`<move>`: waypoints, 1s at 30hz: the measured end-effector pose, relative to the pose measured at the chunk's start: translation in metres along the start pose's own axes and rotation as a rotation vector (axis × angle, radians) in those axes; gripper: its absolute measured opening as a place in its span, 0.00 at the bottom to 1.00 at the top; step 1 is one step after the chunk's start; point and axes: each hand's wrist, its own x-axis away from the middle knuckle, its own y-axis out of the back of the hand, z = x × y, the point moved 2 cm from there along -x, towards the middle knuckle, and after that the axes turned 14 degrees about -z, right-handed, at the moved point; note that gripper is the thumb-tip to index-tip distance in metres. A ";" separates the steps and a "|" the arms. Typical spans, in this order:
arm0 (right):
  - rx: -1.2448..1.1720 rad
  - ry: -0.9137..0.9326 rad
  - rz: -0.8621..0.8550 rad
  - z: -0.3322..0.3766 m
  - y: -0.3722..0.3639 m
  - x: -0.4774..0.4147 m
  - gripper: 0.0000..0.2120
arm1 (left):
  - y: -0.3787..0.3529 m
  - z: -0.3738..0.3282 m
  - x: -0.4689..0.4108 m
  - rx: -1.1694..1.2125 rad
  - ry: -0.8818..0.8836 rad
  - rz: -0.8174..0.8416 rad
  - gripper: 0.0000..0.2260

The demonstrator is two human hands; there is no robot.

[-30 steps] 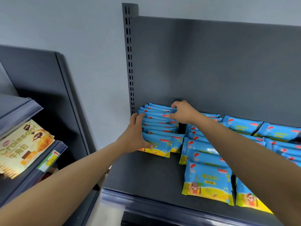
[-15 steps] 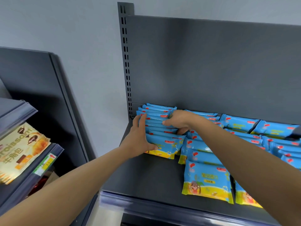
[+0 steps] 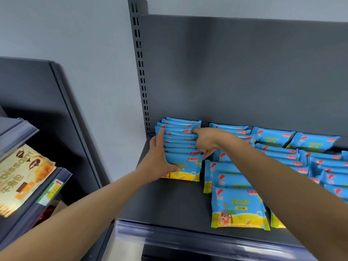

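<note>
Left hand (image 3: 160,162), centre of frame: fingers straight and together, pressed flat along the left edge of the leftmost row of blue packets (image 3: 180,142), thumb on the front packet. Right hand (image 3: 207,142): fingers curled, gripping the row's right edge. The row stands at the back left corner of the shelf (image 3: 169,202), squeezed square between both hands. Judged progress: this row is nearly aligned; the neighbouring rows (image 3: 237,206), centre right, lie fanned and uneven, not yet straightened. A croissant bag (image 3: 20,176) sits at far left.
</note>
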 end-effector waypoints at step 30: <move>-0.242 0.064 -0.430 0.000 0.011 -0.044 0.18 | -0.003 0.009 -0.025 -0.113 -0.056 0.070 0.53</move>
